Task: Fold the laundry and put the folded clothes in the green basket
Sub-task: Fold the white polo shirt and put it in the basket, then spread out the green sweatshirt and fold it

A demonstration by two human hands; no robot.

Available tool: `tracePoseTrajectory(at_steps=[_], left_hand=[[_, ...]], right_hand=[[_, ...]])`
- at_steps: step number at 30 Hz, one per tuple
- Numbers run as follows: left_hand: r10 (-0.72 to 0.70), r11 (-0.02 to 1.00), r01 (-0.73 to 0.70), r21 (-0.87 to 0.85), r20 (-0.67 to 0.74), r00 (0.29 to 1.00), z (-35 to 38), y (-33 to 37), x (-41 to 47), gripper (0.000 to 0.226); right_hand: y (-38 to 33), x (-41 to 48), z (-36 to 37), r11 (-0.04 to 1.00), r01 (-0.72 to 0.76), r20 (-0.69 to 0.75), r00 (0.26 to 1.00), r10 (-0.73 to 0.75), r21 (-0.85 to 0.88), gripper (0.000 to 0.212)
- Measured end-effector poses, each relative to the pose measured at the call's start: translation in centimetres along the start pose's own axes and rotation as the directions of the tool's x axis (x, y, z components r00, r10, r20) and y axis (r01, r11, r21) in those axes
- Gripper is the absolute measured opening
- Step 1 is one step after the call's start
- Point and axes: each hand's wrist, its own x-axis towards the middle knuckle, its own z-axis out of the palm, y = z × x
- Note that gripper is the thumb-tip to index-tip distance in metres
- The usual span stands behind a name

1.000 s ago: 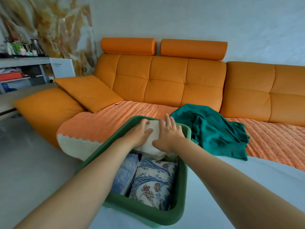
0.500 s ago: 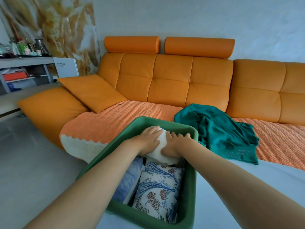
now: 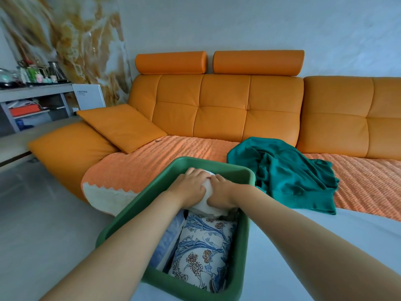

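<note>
The green basket [image 3: 138, 200] stands on the floor against the sofa's front edge. Inside lie a folded floral blue-and-white garment [image 3: 201, 253] and a folded pale blue one [image 3: 167, 240]. At the basket's far end, both hands push a folded white garment [image 3: 209, 208] down. My left hand [image 3: 191, 187] grips its left side with curled fingers. My right hand [image 3: 221, 192] grips its right side, fingers tucked under. An unfolded teal garment [image 3: 286, 174] lies crumpled on the sofa seat to the right of the basket.
The orange sofa [image 3: 227, 109] has a textured orange seat cover [image 3: 156, 161] and two loose cushions [image 3: 121, 127] at its left. A grey shelf unit [image 3: 32, 98] with bottles stands at far left. Pale floor [image 3: 43, 213] surrounds the basket.
Both hands have sunk lower into the basket with the white garment, and my right hand's fingers went from flat on top to curled around it.
</note>
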Motion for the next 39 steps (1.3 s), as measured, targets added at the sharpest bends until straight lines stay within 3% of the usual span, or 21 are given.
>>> tracePoseTrajectory(at_steps=[3, 6, 11, 15, 19, 24, 28, 31, 33, 36, 39], left_hand=[[-0.089, 0.989, 0.097, -0.114, 0.068, 0.994, -2.1, 0.8, 0.3, 0.050], [-0.136, 0.985, 0.135, -0.110, -0.006, 0.991, -4.6, 1.5, 1.3, 0.045], [-0.040, 0.983, -0.001, -0.185, -0.216, 0.976, -8.6, 6.6, 3.9, 0.037], [0.073, 0.979, -0.120, -0.167, -0.260, 0.963, -8.5, 12.9, 7.7, 0.035], [0.093, 0.980, -0.109, -0.163, -0.103, 0.990, -5.0, 17.6, 12.8, 0.040], [-0.035, 0.999, 0.043, -0.027, 0.234, 0.972, 2.0, 20.4, 16.9, 0.056], [-0.133, 0.991, 0.120, 0.061, 0.302, 0.944, 7.2, 20.1, 19.0, 0.068], [-0.189, 0.980, 0.158, 0.119, 0.341, 0.921, 10.0, 19.2, 19.8, 0.098], [-0.199, 0.980, 0.193, 0.050, 0.329, 0.923, 11.4, 18.6, 20.1, 0.099], [-0.171, 0.974, 0.199, -0.111, 0.226, 0.959, 12.6, 18.1, 20.7, 0.067], [-0.128, 0.973, 0.144, -0.178, 0.100, 0.987, 11.8, 18.3, 20.4, 0.039]], right_hand=[[1.4, -1.6, -2.7, 0.997, 0.070, -0.081, 0.995, -0.066, 0.036, 0.076], [3.6, -2.9, -5.5, 0.979, 0.134, -0.259, 0.962, -0.091, 0.155, 0.065], [10.2, -4.2, -8.1, 0.964, 0.133, -0.478, 0.878, -0.006, 0.232, 0.053], [17.1, -4.5, -8.0, 0.965, -0.001, -0.437, 0.892, 0.119, 0.261, 0.052], [23.2, -4.2, -6.1, 0.955, -0.133, -0.327, 0.919, 0.219, 0.267, 0.060], [28.1, -1.7, -1.4, 0.967, -0.225, -0.223, 0.943, 0.246, 0.116, 0.095], [30.7, 0.6, 1.1, 0.953, -0.304, -0.225, 0.927, 0.301, 0.023, 0.111], [32.2, 2.3, 1.6, 0.956, -0.294, -0.238, 0.927, 0.290, 0.021, 0.091], [32.8, 2.9, 1.4, 0.970, -0.242, -0.323, 0.919, 0.227, -0.005, 0.063], [32.9, 2.7, 1.1, 0.982, -0.178, -0.460, 0.879, 0.129, -0.065, 0.037], [32.4, 1.3, 0.2, 0.987, -0.139, -0.509, 0.857, 0.082, -0.075, 0.031]])
